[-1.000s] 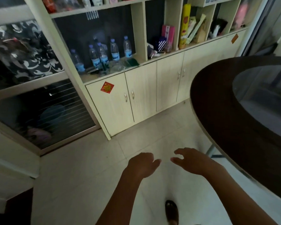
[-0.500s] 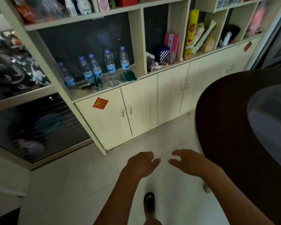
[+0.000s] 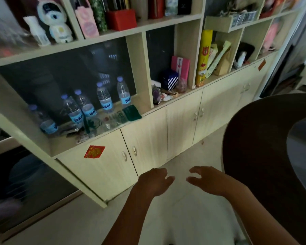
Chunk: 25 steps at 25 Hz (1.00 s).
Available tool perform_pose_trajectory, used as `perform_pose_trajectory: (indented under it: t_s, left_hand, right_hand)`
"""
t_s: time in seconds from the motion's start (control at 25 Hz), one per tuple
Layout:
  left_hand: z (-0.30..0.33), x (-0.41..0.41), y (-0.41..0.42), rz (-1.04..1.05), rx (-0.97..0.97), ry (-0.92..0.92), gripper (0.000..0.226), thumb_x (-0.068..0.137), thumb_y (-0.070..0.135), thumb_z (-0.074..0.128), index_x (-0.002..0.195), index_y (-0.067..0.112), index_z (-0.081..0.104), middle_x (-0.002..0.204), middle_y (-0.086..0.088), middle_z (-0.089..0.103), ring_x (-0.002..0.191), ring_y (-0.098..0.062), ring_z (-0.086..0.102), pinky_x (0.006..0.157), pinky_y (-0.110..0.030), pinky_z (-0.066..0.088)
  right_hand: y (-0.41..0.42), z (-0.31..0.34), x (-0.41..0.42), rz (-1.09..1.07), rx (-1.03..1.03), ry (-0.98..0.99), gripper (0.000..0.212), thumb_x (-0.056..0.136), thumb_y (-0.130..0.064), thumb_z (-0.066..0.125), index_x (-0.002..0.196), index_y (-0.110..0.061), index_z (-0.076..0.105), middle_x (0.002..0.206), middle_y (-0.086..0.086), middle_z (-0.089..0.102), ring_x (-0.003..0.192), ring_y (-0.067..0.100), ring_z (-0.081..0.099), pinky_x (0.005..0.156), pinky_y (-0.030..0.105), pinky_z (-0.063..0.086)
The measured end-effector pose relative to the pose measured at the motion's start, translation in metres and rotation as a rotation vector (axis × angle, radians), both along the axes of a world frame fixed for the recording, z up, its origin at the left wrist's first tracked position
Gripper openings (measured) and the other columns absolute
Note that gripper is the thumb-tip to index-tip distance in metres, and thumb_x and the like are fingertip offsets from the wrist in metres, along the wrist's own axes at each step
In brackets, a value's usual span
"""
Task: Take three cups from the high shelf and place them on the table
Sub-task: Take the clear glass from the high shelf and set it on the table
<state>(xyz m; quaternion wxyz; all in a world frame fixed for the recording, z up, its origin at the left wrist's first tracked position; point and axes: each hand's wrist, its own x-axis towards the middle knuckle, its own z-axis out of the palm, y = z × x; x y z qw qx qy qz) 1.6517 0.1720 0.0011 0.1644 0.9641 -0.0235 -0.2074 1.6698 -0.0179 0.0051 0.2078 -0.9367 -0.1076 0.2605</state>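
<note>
My left hand and my right hand hang side by side low in front of me, over the pale floor, fingers loosely apart and holding nothing. A light wooden shelf unit fills the wall ahead. Clear glass cups sit on its lower open shelf beside several water bottles. The dark round table curves in at the right, close to my right forearm. The upper shelf holds a plush toy, a red box and books; I see no cups there.
Closed cabinet doors run below the shelf, one with a red sticker. A yellow tube, pink box and packets fill the right compartments. A dark glass-fronted cabinet stands at the left. Pale tiled floor lies between shelf and table.
The view has tilted up and moved closer to the shelf unit, bringing the upper shelf into sight. Both hands keep the same empty, loosely spread pose.
</note>
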Motion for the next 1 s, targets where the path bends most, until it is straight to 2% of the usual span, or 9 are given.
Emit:
perform_pose_trajectory:
  t_s: [0.44,0.68,0.84,0.92,1.0]
  left_hand:
    - [0.02,0.17,0.008,-0.055,0.052,-0.005,0.051,0.093,0.052,0.037,0.123,0.013,0.049,0.125,-0.011,0.058,0.109,-0.025,0.055,0.081,-0.03,0.04]
    - [0.052,0.271,0.0,-0.003,0.08,-0.076,0.05,0.093,0.053,0.037,0.121,0.014,0.049,0.123,-0.01,0.058,0.107,-0.024,0.055,0.078,-0.031,0.039]
    - [0.085,0.319,0.001,0.016,0.083,-0.135,0.05,0.093,0.052,0.037,0.125,0.015,0.048,0.129,-0.011,0.055,0.113,-0.025,0.052,0.088,-0.034,0.041]
    - [0.109,0.338,0.003,0.008,0.081,-0.167,0.046,0.094,0.049,0.038,0.121,0.016,0.052,0.125,-0.01,0.058,0.105,-0.024,0.055,0.084,-0.033,0.041]
    - [0.137,0.354,0.007,-0.009,0.061,-0.193,0.04,0.094,0.046,0.039,0.112,0.014,0.056,0.115,-0.011,0.061,0.088,-0.019,0.053,0.074,-0.03,0.039]
  right_hand:
    - [0.006,0.003,0.163,-0.025,0.016,-0.002,0.056,0.091,-0.051,0.043,0.138,-0.022,0.041,0.148,0.001,0.041,0.133,0.019,0.04,0.106,0.032,0.031]
    - [0.001,0.034,0.276,0.005,0.079,-0.103,0.057,0.091,-0.05,0.043,0.14,-0.023,0.038,0.151,0.0,0.036,0.136,0.018,0.034,0.107,0.032,0.029]
    - [0.008,0.071,0.33,0.058,0.082,-0.201,0.056,0.091,-0.052,0.043,0.14,-0.025,0.038,0.15,-0.002,0.038,0.135,0.017,0.035,0.105,0.03,0.029]
    - [0.015,0.096,0.348,0.082,0.118,-0.263,0.05,0.091,-0.048,0.045,0.136,-0.027,0.043,0.142,-0.006,0.046,0.129,0.017,0.043,0.098,0.028,0.034]
    - [0.025,0.122,0.364,0.122,0.21,-0.333,0.034,0.092,-0.041,0.047,0.123,-0.029,0.054,0.122,-0.012,0.056,0.116,0.016,0.055,0.09,0.024,0.041]
